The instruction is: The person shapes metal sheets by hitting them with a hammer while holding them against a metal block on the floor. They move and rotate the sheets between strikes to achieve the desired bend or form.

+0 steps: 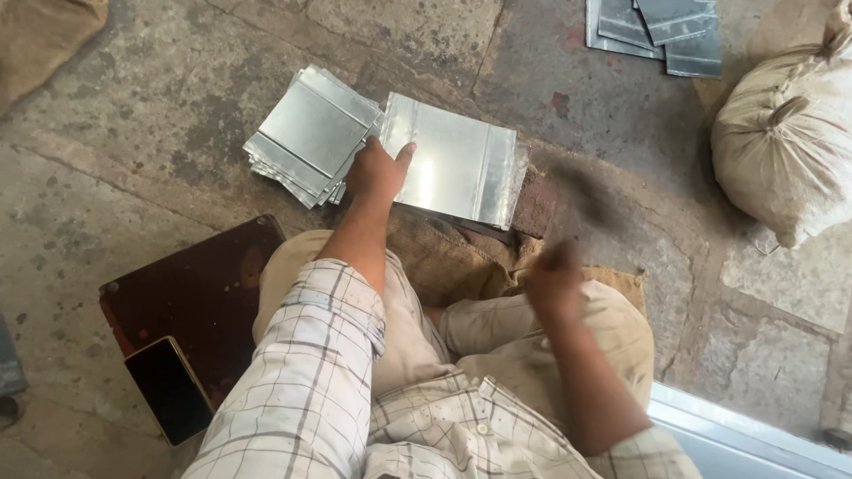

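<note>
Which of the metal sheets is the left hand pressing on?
The left hand presses the single wide sheet lying alone; the fanned stack beside it and the far pile lie untouched.

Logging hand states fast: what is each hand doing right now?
Left hand: pressing on the metal sheet, fingers spread.
Right hand: blurred, closed on a blurred tool handle.

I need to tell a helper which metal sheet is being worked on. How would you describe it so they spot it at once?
Start at the stone floor in front of the seated person's knees. Beside the fanned stack of sheets lies a single sheet, held down by the left hand. Unlike the stacked ones, it lies alone and shows a raised fold near its right edge.
</note>
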### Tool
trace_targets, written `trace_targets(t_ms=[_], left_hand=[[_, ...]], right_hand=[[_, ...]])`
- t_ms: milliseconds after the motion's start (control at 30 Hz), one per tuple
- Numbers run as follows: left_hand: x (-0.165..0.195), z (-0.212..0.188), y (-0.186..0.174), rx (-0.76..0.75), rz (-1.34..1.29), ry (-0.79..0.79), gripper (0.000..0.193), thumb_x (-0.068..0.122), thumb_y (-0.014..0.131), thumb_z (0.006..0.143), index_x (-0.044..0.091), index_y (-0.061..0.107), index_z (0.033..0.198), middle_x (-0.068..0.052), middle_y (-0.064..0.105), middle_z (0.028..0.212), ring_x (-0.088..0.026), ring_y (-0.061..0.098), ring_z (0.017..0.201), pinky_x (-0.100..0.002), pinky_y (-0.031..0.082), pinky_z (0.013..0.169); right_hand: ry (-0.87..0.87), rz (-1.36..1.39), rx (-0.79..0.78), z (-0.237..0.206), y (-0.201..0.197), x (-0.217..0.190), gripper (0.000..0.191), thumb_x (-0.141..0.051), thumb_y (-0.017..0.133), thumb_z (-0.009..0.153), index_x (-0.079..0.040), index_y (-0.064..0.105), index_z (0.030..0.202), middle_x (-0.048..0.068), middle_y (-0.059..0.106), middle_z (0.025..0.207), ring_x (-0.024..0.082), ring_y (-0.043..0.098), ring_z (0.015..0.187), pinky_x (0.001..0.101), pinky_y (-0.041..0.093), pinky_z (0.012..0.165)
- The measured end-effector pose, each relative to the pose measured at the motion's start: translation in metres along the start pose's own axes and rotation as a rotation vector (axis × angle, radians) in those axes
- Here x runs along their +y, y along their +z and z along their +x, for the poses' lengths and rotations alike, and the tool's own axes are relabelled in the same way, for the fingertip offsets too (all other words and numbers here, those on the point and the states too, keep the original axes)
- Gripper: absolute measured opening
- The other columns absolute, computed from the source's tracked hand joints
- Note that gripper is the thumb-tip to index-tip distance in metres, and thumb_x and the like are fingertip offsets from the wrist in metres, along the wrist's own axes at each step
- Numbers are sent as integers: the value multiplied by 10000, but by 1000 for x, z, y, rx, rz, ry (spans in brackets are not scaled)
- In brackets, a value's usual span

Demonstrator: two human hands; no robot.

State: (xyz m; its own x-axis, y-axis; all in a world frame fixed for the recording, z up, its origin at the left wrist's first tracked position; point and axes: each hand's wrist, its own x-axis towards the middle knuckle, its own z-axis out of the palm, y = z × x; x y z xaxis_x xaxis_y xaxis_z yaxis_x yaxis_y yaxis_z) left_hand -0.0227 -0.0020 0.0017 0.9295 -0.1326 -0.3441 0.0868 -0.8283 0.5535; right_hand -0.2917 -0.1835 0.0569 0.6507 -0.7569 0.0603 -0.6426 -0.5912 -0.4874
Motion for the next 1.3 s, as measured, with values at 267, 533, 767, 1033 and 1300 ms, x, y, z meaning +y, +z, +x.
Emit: trace_targets(t_ms=[267, 533, 767, 1033, 1300], left_hand=[[-2, 3, 2, 22, 19, 39, 771, 682, 670, 870, 21, 588, 1260, -233, 685, 1201, -418, 675, 1100, -529, 558, 890], [-3, 0, 2, -16, 23, 46, 793, 683, 671, 862, 14, 581, 1278, -225, 686, 1209, -395, 681, 1110, -514, 563, 893], [-3, -1, 1, -13, 39, 42, 784, 691, 664, 859, 26, 596, 1270, -214, 690, 1213, -389, 683, 1113, -511, 563, 889], [-5, 1, 3, -36, 55, 58, 776, 700, 636, 883, 27, 606, 1267, -230, 683, 1231, -410, 675, 1123, -517, 560, 903], [0, -4, -3, -66, 64, 55, 800, 692, 648, 869, 7, 582, 1277, -230, 673, 1228, -389, 675, 1126, -496, 563, 899]], right_hand=[[33, 208, -6, 26, -36, 6, 36, -92, 612, 991, -109, 589, 1014, 31, 623, 795, 121, 538, 605, 331, 463, 475], [-842, 1017, 746, 47, -86, -4, 105, -159, 528, 1068, -95, 595, 1118, 69, 544, 754, 177, 518, 523, 337, 432, 474], [-156, -18, -216, 6, 34, 29, 181, -88, 637, 884, -19, 617, 1050, 268, 668, 806, 481, 641, 728, 569, 506, 636], [-420, 864, 296, 49, -75, -4, 173, 49, 584, 1048, -73, 508, 953, 60, 529, 783, 107, 504, 586, 272, 447, 479], [-503, 621, 418, 38, -18, 2, 34, -62, 554, 1019, -89, 544, 1036, 66, 557, 722, 150, 506, 516, 329, 447, 451]])
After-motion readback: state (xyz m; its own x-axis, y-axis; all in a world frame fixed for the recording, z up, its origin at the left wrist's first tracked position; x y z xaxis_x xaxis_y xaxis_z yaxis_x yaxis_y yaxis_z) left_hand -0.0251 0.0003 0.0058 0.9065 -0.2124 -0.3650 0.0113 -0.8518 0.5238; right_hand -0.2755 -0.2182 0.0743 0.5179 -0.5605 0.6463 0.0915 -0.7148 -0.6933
